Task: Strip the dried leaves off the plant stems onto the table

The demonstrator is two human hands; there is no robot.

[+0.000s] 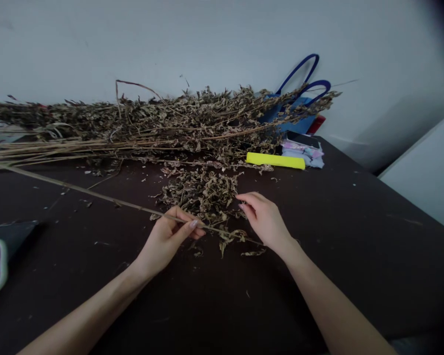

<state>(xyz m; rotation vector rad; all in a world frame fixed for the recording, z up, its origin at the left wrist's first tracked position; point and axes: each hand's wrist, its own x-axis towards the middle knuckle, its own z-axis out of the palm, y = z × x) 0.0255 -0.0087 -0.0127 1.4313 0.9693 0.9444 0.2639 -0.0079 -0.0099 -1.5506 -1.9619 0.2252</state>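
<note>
My left hand point(170, 236) pinches a long thin dried stalk point(77, 190) that runs from the far left of the dark table across to my right hand. A few dried leaves still hang on the stalk's end between my hands. My right hand point(264, 219) hovers over that end with fingers loosely curled, next to a small heap of stripped dried leaves point(202, 192). Whether it touches the stalk I cannot tell. Behind the heap lies a big bundle of dried leafy stalks point(151, 123) along the wall.
A yellow flat bar point(276, 160) and folded cloth with a phone point(305, 148) lie at the back right, before a blue bag with handles point(299, 93). A dark object with a white rim point(0, 256) sits at the left edge. The table point(355, 236) ends at right.
</note>
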